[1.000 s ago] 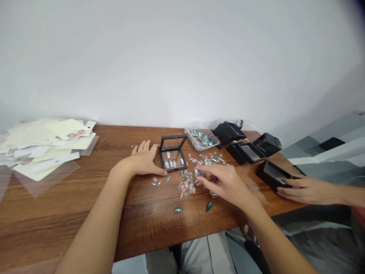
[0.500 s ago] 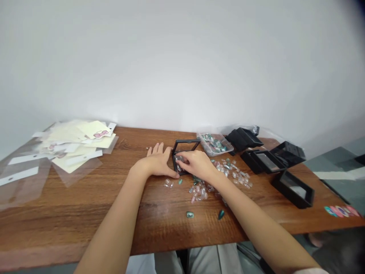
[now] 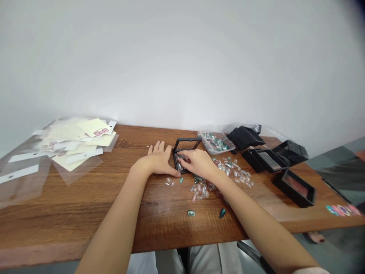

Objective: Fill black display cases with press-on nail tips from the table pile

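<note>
Cellophane sleeves lie far left. The left hand, fingers spread, rests flat on the table just beside the black-framed clear case. The right hand has moved onto that case, fingers curved down; whether it holds anything, I cannot tell. Loose false nails scatter below, black cases farther right.

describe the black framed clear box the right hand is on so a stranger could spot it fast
On the wooden table, find the clear plastic tub near the far edge. Just left of it lies a thin black-framed clear box, under the right hand. Unlike the black boxes further right, it has a hand on it.
</note>
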The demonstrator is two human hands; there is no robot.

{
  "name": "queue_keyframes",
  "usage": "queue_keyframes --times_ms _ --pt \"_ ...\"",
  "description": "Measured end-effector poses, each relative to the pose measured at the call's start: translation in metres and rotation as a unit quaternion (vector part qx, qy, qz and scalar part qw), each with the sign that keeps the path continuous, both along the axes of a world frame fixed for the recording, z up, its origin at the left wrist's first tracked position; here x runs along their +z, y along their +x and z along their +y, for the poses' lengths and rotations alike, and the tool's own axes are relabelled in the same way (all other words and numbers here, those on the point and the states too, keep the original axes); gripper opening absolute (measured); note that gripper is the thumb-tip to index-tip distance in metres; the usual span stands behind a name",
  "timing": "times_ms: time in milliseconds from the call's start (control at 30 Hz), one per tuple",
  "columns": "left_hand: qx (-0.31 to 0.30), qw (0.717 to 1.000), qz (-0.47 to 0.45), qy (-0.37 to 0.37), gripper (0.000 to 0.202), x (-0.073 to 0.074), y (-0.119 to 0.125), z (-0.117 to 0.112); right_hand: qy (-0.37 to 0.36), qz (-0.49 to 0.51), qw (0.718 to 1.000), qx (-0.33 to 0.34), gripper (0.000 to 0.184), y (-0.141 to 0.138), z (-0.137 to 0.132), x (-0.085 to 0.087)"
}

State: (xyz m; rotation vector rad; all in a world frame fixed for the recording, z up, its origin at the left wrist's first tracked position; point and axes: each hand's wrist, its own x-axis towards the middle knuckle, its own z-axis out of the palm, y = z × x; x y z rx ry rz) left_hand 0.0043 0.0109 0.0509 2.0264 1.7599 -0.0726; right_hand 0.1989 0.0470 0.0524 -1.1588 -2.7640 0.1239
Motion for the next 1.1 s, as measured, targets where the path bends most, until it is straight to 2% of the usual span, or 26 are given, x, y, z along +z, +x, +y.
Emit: queue_keyframes --times_ms 333,600,767,1000,1100 --pt "0.002 1.0 0.007 -0.011 0.132 0.0047 0.0022 -0.0016 0.007 0.018 1.0 0.006 0.031 0.0027 -0.0006 0.0005" --pt "-0.001 1.0 0.014 0.005 0.133 -0.0019 0.0014 0.0013 -0.001 0.016 1.0 0.001 0.029 0.0013 0.0005 -0.0023" --pt "-0.002 1.0 0.018 0.0 0.133 -0.0011 0.0019 0.0011 0.005 0.017 1.0 -0.013 0.027 0.0 0.0032 -0.0051" --pt "-0.001 1.0 0.015 0.001 0.133 -0.002 0.0012 0.0007 0.0 0.045 0.999 -0.017 0.024 0.0023 0.0036 -0.0046" --pt "-0.001 1.0 0.012 0.001 0.131 -0.0009 0.0012 0.0004 -0.017 0.091 0.996 0.0 0.024 0.0078 0.0006 -0.0004"
